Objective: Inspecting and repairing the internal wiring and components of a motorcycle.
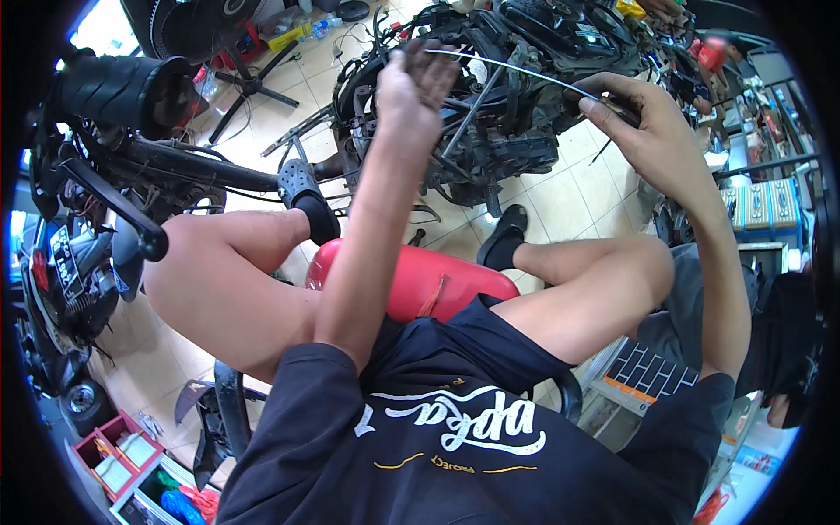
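Note:
My right hand (647,131) is closed, thumb against fingers, on a thin silvery cable (525,70). The cable bows leftward from it in a shallow arc. A dark thin end hangs below the right hand. At the other end, my left hand (418,83) has its fingers stretched out and slightly blurred. The cable's tip lies at those fingers; whether it touches them I cannot tell. Behind and below both hands stands a partly stripped motorcycle (499,131), its frame, engine and loose wiring exposed.
A red rounded object (455,280) lies between my legs. Another motorcycle's wheel (122,92) and black bars stand at left. Red parts trays (114,455) are at lower left. Shelves with goods (761,206) line the right, where another person's dark clothing (787,332) shows.

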Demonstrator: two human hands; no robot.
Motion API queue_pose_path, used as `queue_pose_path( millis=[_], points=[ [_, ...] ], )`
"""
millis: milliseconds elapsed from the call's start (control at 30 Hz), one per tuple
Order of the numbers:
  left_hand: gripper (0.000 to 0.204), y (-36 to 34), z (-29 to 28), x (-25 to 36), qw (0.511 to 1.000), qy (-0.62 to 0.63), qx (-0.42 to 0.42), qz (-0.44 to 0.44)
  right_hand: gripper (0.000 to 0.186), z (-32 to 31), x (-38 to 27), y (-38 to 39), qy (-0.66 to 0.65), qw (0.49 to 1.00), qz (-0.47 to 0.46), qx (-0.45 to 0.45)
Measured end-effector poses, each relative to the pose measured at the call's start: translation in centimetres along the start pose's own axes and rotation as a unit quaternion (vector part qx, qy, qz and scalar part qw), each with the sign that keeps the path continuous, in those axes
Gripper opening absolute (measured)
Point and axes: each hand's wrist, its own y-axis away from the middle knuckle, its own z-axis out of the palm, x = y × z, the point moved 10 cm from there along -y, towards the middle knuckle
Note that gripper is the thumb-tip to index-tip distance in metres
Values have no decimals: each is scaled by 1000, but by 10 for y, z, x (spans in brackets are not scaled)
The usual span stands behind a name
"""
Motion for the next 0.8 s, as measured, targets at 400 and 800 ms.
queue_pose_path(
  millis=[400,800],
  points=[
    [38,-84,-155,41,976,-127,171,39,24,41,59,-58,23,996,-38,-75],
    [37,-120,-182,17,937,-288,193,37,20,62,92,-108,-1,996,-79,-41]
  ],
)
